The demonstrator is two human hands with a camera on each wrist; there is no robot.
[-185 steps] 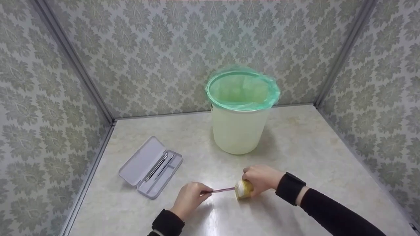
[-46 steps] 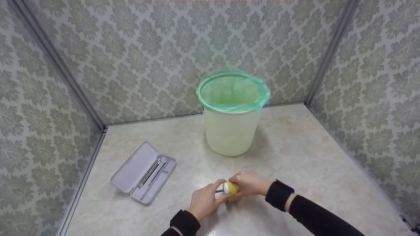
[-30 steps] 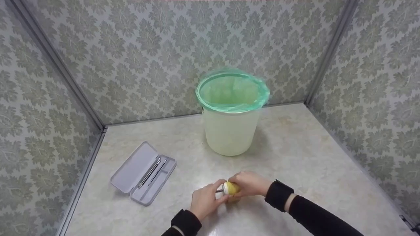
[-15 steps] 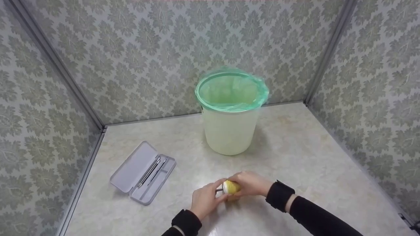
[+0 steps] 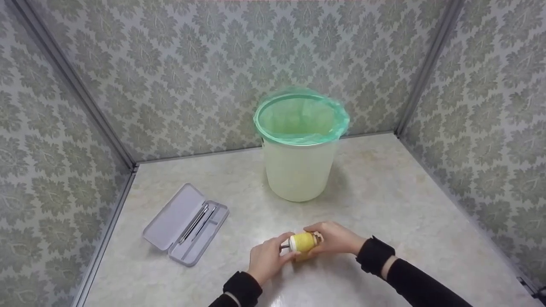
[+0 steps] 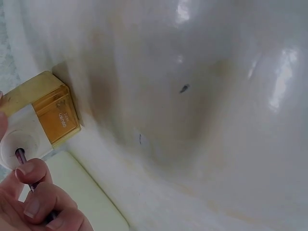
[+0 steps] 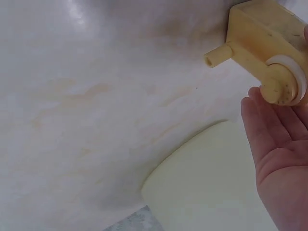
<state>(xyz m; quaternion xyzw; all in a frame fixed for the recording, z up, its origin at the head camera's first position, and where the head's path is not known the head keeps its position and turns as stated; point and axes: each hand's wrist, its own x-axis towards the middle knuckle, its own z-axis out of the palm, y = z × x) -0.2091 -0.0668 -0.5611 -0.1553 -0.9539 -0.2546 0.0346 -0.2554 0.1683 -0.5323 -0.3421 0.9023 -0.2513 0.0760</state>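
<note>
the yellow sharpener (image 5: 304,242), between the hands, looks light, stiff, smooth; best held around its body. left hand (image 5: 268,259) fingers pinch the slim pencil (image 6: 21,157); right hand (image 5: 339,239) fingers reach out straight, contact unclear.

- The walls (image 5: 204,64) are papered in a leafy pattern.
- Grey strips (image 5: 71,81) are seen where they meet.
- Light (image 6: 285,79) is reflected by the marbled bench (image 5: 384,183).
</note>
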